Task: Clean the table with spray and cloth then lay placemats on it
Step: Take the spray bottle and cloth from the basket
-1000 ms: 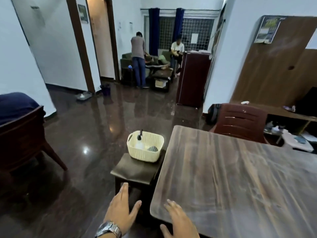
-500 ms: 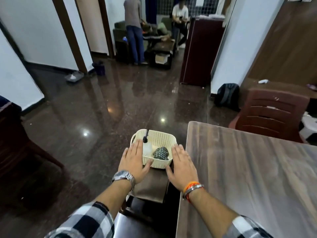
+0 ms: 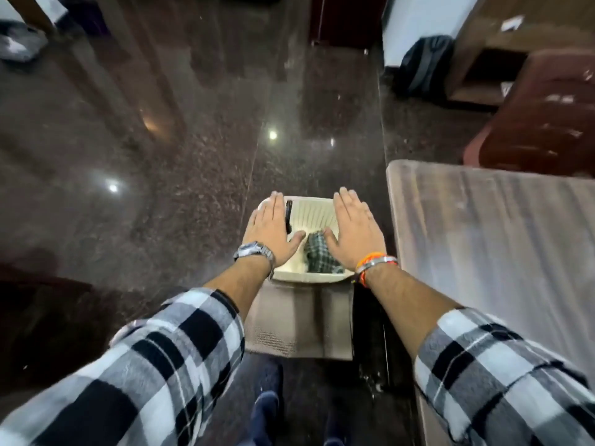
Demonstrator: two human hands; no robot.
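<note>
1. The floor [image 3: 154,149] is dark polished stone with bright spots of reflected light, and it fills the left and far parts of the view.
2. The desk [image 3: 499,246] has a grey-brown wood-grain top and takes up the right side; its far-left corner is rounded.
3. A red-brown chair [image 3: 547,123] stands at the desk's far edge.
4. A low stool [image 3: 299,323] with a brown top stands just beside the desk's left edge.
5. A dark backpack [image 3: 421,66] leans against the white wall, well beyond the desk's far-left corner.
6. A cream basket [image 3: 302,278] sits at the stool's far edge.
7. The left hand [image 3: 270,230] lies flat, palm down, fingers straight and together, over the basket's left rim. Whether it touches the rim I cannot tell.
8. The right hand [image 3: 354,230] mirrors it over the right rim, flat and holding nothing, with its thumb pointing inward.
9. The cloth [image 3: 317,252], checked dark and light, lies bunched in the basket's near half between the two thumbs.
10. The spray [image 3: 288,215] stands in the basket's left side. Only its black nozzle shows, just beside the left forefinger.
11. A metal watch [image 3: 254,251] circles the left wrist, and an orange band [image 3: 375,262] the right; both checked sleeves are pushed up.
</note>
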